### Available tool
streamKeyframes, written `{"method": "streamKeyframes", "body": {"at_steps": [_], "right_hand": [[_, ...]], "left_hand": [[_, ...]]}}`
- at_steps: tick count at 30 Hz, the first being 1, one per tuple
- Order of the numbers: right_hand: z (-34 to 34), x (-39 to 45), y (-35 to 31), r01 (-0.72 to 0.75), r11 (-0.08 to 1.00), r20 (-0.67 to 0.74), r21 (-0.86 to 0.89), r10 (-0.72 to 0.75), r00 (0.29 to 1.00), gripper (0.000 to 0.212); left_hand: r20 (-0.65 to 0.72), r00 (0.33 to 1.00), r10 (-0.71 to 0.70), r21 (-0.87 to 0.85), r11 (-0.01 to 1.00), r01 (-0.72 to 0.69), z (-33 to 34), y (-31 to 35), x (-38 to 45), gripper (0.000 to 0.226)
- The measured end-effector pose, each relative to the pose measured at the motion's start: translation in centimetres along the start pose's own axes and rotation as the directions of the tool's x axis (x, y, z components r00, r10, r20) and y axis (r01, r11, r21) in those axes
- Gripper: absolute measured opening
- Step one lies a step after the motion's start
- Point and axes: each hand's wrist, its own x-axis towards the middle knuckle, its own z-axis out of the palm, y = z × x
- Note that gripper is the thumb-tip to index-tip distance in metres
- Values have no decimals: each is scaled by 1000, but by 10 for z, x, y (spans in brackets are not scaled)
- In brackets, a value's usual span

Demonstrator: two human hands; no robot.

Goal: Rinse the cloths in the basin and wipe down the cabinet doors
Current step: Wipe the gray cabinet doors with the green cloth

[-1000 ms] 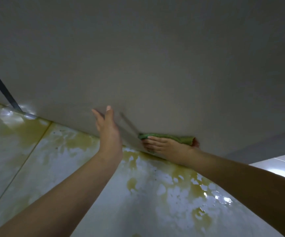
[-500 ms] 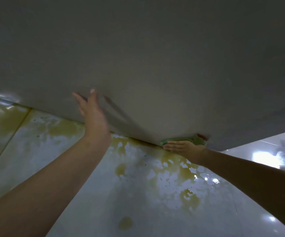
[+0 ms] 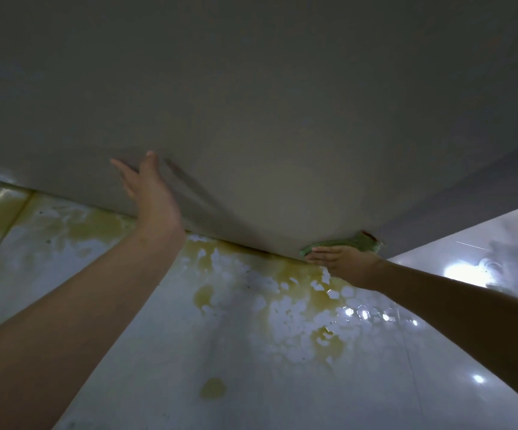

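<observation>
Wiping the bottom corner of a flat grey cabinet door (image 3: 251, 103).
The right hand (image 3: 343, 262), fingers straight and together, presses a folded green cloth (image 3: 341, 245) against the door's lower right corner; the left hand (image 3: 150, 193) rests flat with fingers spread near its bottom edge, above the glossy stained tile floor (image 3: 251, 336).

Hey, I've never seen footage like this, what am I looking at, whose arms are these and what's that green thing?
There is no machine here. A person wears a camera on the head, looking down at their own arms. The big grey surface is a cabinet door. The left hand lies flat against it with straight fingers. The right hand presses a green cloth against the door's bottom edge, wiping it. Below is a glossy tiled floor with yellowish stains.
</observation>
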Motion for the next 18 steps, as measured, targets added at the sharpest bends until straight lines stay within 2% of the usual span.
{"method": "streamKeyframes", "body": {"at_steps": [2, 5, 6, 7, 8, 12, 14, 16, 18], "right_hand": [[-8, -9, 4, 42, 998, -30, 40, -41, 999, 46], [-12, -27, -3, -71, 954, -148, 291, 118, 982, 32], [-13, -31, -4, -102, 932, -216, 349, 186, 959, 30], [-12, -33, -8, -126, 912, -316, 390, 261, 912, 33], [-15, -36, -10, -175, 875, -359, 451, 357, 862, 37], [-38, -49, -27, -285, 745, -368, 603, 577, 729, 39], [-47, -55, -34, -307, 710, -336, 633, 610, 718, 30], [-60, -55, -40, -308, 654, -325, 691, 662, 676, 26], [-79, -55, -40, -296, 575, -320, 763, 734, 600, 12]], "left_hand": [[-1, 1000, 2, -5, 1000, -2, 1, 2, -2, 102], [-5, 1000, 8, 2, 1000, -8, 2, 1, -3, 99], [1, 1000, 6, 1, 1000, -6, 2, 1, -5, 98], [9, 1000, 1, 0, 1000, -1, 2, 1, -6, 96], [17, 1000, -5, 2, 1000, 5, 2, 2, -8, 94], [41, 996, -79, 22, 997, 78, 2, -1, -15, 102], [65, 992, -111, 49, 993, 108, 1, -5, -24, 104], [104, 987, -121, 79, 990, 114, -2, -6, -43, 86], [157, 978, -139, 120, 985, 121, -9, -10, -61, 61]]}}
